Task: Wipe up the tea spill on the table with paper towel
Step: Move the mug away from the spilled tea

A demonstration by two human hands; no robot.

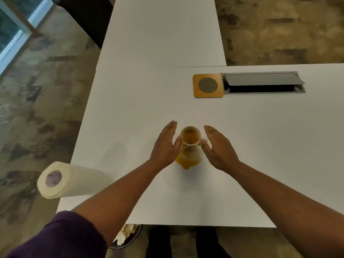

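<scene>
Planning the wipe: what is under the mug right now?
An amber tea puddle spreads from under the mug toward the person on the white table. Whether tea lies beneath its base is hidden by the mug itself.

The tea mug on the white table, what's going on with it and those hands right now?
A person's open left hand and open right hand flank a cream ceramic mug of amber tea; neither has a grip on it. An orange-brown tea puddle lies on the white table just in front of the mug, unwiped. The white paper towel roll lies on its side at the table's left edge, untouched.
</scene>
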